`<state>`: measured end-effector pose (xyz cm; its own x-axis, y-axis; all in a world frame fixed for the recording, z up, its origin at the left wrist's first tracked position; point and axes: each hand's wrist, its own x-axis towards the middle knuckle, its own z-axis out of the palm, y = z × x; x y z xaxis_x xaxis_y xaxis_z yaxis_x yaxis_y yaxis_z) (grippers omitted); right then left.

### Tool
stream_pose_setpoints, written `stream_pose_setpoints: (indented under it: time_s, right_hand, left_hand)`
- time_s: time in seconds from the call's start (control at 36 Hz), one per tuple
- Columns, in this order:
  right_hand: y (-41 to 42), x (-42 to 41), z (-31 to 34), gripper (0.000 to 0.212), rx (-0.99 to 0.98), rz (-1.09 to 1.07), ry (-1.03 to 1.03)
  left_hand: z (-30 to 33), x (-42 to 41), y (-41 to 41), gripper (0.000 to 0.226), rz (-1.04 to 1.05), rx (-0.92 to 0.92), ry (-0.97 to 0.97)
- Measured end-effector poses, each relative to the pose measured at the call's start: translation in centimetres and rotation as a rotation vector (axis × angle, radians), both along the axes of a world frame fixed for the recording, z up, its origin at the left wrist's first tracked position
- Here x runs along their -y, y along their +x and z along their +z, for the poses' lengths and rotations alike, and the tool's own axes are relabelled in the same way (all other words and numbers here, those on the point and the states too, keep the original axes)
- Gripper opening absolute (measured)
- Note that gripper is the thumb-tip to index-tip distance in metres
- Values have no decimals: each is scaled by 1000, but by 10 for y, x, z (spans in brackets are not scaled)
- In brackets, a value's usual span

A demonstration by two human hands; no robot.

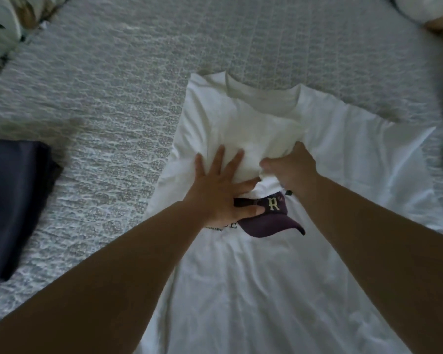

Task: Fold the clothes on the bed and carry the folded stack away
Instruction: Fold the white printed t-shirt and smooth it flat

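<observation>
A home bedroom is indicated by a bed (pixel 118 103) covered with a grey quilted spread, leaf-printed pillows (pixel 3 26) at the far left and far right corners, and clothes (pixel 266 277) laid out on it.
</observation>
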<state>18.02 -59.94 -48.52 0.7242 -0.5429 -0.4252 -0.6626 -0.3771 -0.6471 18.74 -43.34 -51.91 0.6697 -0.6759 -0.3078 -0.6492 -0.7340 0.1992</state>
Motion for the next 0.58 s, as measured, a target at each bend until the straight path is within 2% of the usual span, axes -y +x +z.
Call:
stream_pose_setpoints:
  time_s: [0.06,0.11,0.14,0.17,0.25,0.28,0.33,0.39,0.42,0.5,0.53,0.58]
  right_hand:
    - [3,-7,11,66,51,96,-53]
    - [13,-15,25,69,137,168,-60]
    - [20,-21,32,69,160,226,-44]
    - [27,-29,40,68,178,284,8]
    - [45,-55,53,61,193,368,317]
    - [46,-61,55,55,194,417,278]
    - [43,-65,48,42,197,573,-90]
    - [31,-65,33,39,184,693,-388]
    - [24,-64,23,40,157,763,-481]
    - [-2,-59,-14,54,38,941,-567]
    - [-13,-58,-24,56,46,941,-573]
    - [-31,-56,-36,55,128,870,-614]
  left_hand:
    - [13,-6,4,68,123,-172,-143]
    - [28,-13,11,45,473,-377,-496]
    - [34,-18,17,32,662,-394,-654]
    - [39,-23,24,29,808,-346,-740]
    - [44,-36,40,38,1140,-340,-902]
    - [44,-37,42,42,1189,-301,-912]
    - [44,-33,39,43,1165,-71,-826]
    - [42,-28,30,46,925,150,-730]
    - [36,-26,26,49,766,218,-606]
    - [4,-26,12,54,426,213,-113]
    - [-6,-29,7,56,393,194,-55]
    - [-18,-33,2,62,392,212,-62]
